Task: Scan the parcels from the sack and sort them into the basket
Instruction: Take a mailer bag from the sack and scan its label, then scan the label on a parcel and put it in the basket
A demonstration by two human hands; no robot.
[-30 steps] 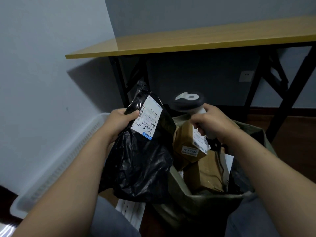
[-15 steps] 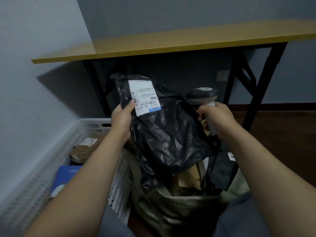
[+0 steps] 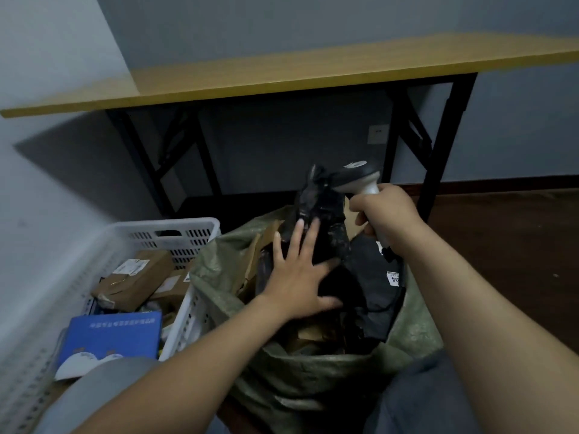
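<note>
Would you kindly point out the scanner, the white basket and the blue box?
scanner (image 3: 357, 177), head view, on its head.
white basket (image 3: 175, 223), head view, on its far rim.
blue box (image 3: 114, 336), head view, on its top face.

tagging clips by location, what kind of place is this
Probably a makeshift parcel-sorting corner in a plain room, not a warehouse: a woven sack full of parcels, a white basket holding boxes, and a barcode scanner in the right hand.
</note>
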